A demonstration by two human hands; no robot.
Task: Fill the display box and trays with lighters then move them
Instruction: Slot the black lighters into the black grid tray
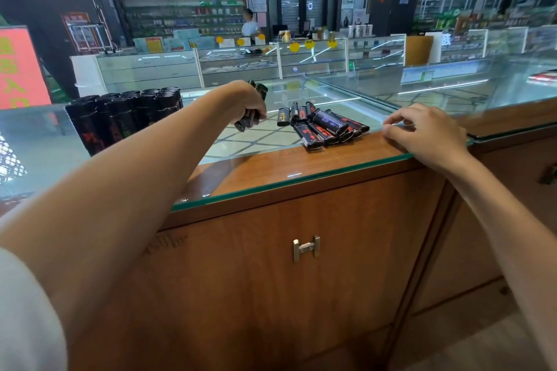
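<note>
On the glass counter, a full block of standing lighters sits far left, my left hand grips a bunch of lighters, and my right hand rests soft and empty near an unpacked pile, so I guess we're partway.

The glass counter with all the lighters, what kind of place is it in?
Probably a shop: loose lighters on the glass counter, more glass display cases opposite, stocked shelves behind them.
</note>
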